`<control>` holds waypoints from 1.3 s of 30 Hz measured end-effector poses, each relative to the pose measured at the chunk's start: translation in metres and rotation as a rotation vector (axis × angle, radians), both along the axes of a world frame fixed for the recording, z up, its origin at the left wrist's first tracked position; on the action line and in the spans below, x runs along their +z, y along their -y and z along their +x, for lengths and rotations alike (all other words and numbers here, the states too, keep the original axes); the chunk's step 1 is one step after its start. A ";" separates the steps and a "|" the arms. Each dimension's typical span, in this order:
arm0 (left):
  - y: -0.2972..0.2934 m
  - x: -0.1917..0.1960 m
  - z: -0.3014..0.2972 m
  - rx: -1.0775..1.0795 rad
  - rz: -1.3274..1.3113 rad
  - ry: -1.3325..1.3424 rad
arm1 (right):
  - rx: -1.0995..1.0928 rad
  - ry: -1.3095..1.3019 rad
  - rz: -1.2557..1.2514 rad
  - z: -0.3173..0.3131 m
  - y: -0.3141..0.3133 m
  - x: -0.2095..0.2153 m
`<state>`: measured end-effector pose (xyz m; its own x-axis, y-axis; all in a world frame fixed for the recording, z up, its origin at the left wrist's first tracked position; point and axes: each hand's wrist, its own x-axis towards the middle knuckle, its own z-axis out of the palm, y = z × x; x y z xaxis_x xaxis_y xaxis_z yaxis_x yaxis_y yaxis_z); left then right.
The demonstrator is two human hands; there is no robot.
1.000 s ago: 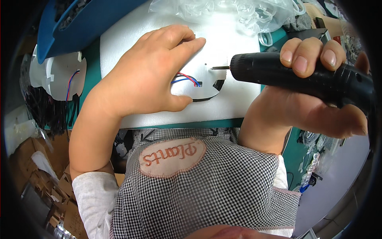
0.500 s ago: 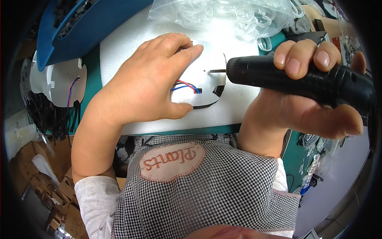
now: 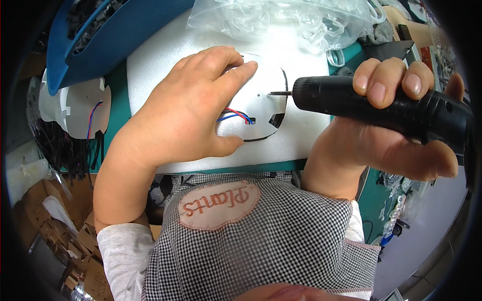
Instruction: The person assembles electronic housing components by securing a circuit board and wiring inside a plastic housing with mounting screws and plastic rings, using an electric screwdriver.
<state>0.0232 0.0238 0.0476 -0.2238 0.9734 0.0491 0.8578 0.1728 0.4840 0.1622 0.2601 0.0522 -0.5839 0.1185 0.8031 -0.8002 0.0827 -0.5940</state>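
A thin white round plate [image 3: 261,108] with dark edge strips lies on a white foam sheet. Red and blue wires [image 3: 236,115] come out near a small slot in it. My left hand [image 3: 196,100] covers the plate's left part and grips it, thumb at the near side and fingers at the far side. In my right hand [image 3: 386,110] is a black electric screwdriver [image 3: 326,94], held level from the right. Its bit [image 3: 281,93] points left over the plate, close to a small dark hole. Whether the bit touches the plate I cannot tell.
Beyond the foam sheet [image 3: 150,65] lies a clear plastic bag [image 3: 281,25] of transparent rings. A blue bin [image 3: 60,55] with dark parts stands far left. Below it are similar white round plates [image 3: 80,118] with wires and a bundle of black leads [image 3: 60,150].
The screwdriver bit has shifted slightly right, away from the small hole in the plate. My left hand keeps its grip on the plate. The whole view has moved a little.
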 end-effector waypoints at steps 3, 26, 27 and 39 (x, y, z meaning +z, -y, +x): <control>0.002 0.001 -0.001 0.001 -0.011 -0.008 | 0.011 -0.011 0.017 0.002 -0.001 0.001; 0.020 0.017 -0.022 0.074 0.009 -0.010 | 0.124 0.168 -0.075 0.007 -0.011 0.014; 0.021 0.018 -0.024 0.071 0.007 -0.013 | 0.121 0.165 -0.077 0.010 -0.012 0.015; 0.017 0.021 -0.008 0.033 -0.005 -0.024 | 0.089 0.024 -0.376 0.014 0.015 0.017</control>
<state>0.0147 0.0066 0.0683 -0.2548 0.9657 0.0503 0.8630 0.2037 0.4623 0.1758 0.2447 0.0697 -0.6235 0.3497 0.6993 -0.7798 -0.2135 -0.5885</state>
